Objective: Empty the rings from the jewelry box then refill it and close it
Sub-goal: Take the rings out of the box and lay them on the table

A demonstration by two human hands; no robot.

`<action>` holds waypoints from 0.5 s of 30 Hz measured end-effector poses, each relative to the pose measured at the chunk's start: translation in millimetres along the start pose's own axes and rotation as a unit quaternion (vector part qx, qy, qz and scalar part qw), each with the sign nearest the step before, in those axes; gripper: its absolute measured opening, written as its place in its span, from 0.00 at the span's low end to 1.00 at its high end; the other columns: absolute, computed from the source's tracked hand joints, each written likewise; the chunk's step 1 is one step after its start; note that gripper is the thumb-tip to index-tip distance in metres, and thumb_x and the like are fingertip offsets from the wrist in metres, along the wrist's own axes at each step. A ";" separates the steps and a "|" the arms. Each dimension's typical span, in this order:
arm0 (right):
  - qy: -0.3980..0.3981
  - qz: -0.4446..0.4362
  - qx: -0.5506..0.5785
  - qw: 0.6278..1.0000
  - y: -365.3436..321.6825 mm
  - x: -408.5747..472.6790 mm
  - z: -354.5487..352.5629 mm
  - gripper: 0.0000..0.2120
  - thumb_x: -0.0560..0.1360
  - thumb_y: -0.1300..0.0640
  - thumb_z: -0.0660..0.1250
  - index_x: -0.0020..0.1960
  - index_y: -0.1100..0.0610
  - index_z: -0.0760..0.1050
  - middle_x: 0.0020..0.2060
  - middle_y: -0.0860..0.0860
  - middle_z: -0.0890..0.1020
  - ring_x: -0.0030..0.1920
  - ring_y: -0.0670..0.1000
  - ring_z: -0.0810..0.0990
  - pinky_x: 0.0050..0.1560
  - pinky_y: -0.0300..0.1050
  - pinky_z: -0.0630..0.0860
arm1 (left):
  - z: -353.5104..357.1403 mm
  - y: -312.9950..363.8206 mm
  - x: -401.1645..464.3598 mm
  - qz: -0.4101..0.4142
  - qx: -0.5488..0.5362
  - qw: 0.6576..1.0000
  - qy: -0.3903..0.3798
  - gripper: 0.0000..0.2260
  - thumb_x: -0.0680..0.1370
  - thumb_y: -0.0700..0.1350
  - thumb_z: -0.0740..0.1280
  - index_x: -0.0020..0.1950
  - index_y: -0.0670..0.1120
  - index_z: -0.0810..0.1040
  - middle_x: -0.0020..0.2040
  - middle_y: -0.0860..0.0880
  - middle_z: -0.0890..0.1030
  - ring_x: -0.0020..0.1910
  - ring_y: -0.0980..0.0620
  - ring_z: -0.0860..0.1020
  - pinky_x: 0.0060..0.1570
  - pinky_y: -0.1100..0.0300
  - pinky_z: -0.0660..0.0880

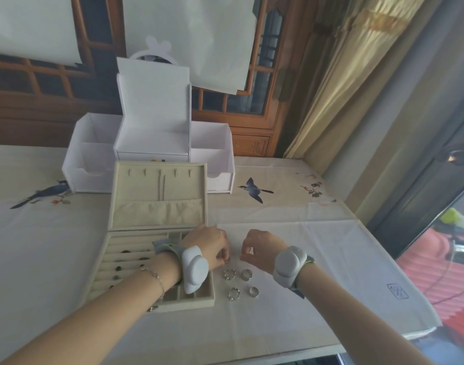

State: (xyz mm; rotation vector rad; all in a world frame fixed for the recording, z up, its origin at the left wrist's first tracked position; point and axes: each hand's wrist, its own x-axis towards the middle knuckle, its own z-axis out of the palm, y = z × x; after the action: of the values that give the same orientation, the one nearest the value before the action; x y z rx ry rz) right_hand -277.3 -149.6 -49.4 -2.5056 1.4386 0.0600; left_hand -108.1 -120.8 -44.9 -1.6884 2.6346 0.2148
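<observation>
A beige jewelry box (pixel 157 306) lies open on the table, its lid (pixel 158 196) standing up behind it. Several rings still sit in its padded slots (pixel 128 262). Several silver rings (pixel 229 273) lie on the cloth just right of the box. My left hand (pixel 209 246) reaches across the box's right edge and pinches a small ring (pixel 227 260) at its fingertips above the cloth. My right hand (pixel 259 250) hovers close by on the right, fingers curled with thumb and forefinger together; whether it holds anything I cannot tell.
A white desk organiser (pixel 151 143) stands behind the box at the table's back. The cloth (pixel 317 246) with bird prints covers the table; its right edge drops off near a curtain (pixel 352 88) and window.
</observation>
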 end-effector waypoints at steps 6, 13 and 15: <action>-0.017 0.003 -0.027 0.999 -2.7 -0.1 -1.8 0.10 0.78 0.52 0.63 0.52 0.55 0.80 0.57 0.50 0.75 0.54 0.53 0.77 0.49 0.45 0.71 | -11.8 -6.9 -10.6 -0.014 -0.029 0.999 0.038 0.09 0.76 0.45 0.64 0.52 0.52 0.82 0.58 0.53 0.79 0.58 0.51 0.77 0.59 0.59 0.69; -0.032 0.000 -0.054 0.998 -10.2 -1.6 -6.4 0.10 0.77 0.52 0.63 0.52 0.54 0.80 0.57 0.49 0.76 0.55 0.53 0.77 0.50 0.44 0.72 | -23.1 -14.6 -28.5 -0.039 -0.061 0.995 0.069 0.09 0.76 0.45 0.64 0.52 0.50 0.82 0.57 0.54 0.79 0.55 0.53 0.78 0.56 0.62 0.69; -0.028 0.004 -0.057 0.998 -11.9 -2.6 -10.4 0.09 0.77 0.53 0.63 0.52 0.53 0.81 0.57 0.48 0.77 0.55 0.52 0.77 0.50 0.44 0.73 | -26.7 -17.2 -33.7 -0.043 -0.065 0.994 0.079 0.09 0.76 0.44 0.64 0.52 0.50 0.82 0.58 0.54 0.79 0.55 0.52 0.77 0.53 0.64 0.68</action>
State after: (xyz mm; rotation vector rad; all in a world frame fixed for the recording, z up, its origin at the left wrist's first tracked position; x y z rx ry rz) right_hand -269.4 -144.1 -36.6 -2.5657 1.4627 0.2199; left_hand -76.6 -100.6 -17.8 -1.9295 2.7043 0.2675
